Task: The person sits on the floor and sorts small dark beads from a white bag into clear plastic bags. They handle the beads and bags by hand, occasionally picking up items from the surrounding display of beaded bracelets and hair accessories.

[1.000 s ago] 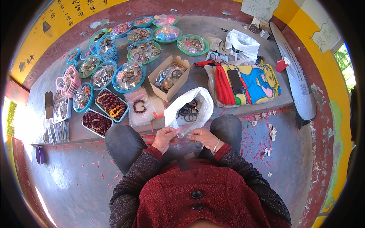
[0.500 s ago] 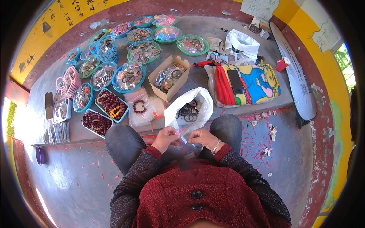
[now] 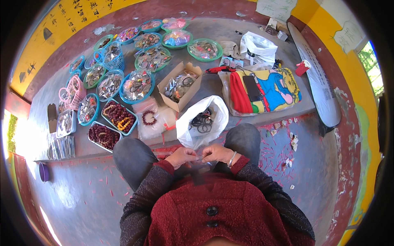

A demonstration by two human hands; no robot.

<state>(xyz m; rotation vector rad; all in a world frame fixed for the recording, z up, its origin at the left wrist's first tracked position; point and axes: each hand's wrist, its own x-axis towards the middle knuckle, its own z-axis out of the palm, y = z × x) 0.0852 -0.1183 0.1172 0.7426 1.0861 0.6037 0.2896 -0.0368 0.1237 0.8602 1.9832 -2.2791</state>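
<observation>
My left hand (image 3: 181, 157) and my right hand (image 3: 218, 153) meet above my lap, fingertips pinched close together. Something small and partly see-through shows between and just below the fingers, too little to name. Right beyond the hands stands a white plastic bag (image 3: 186, 133), its mouth wide, with black cord bracelets (image 3: 202, 122) inside. A silver bangle (image 3: 232, 158) circles my right wrist. Left of the bag, a dark red bead bracelet (image 3: 149, 117) lies on a stack of clear plastic sleeves (image 3: 150, 132).
A cardboard box (image 3: 189, 95) of packaged trinkets stands behind the bag. Several basins and baskets fill the platform's left, near two trays of red beads (image 3: 118, 115). On the right lie a colourful folded blanket (image 3: 274, 94) and a phone (image 3: 251, 88). Red scraps litter the floor (image 3: 271, 160).
My hands have drawn together until the fingertips nearly touch. The pink-edged bit at my left fingers no longer shows. The whole view has shifted slightly.
</observation>
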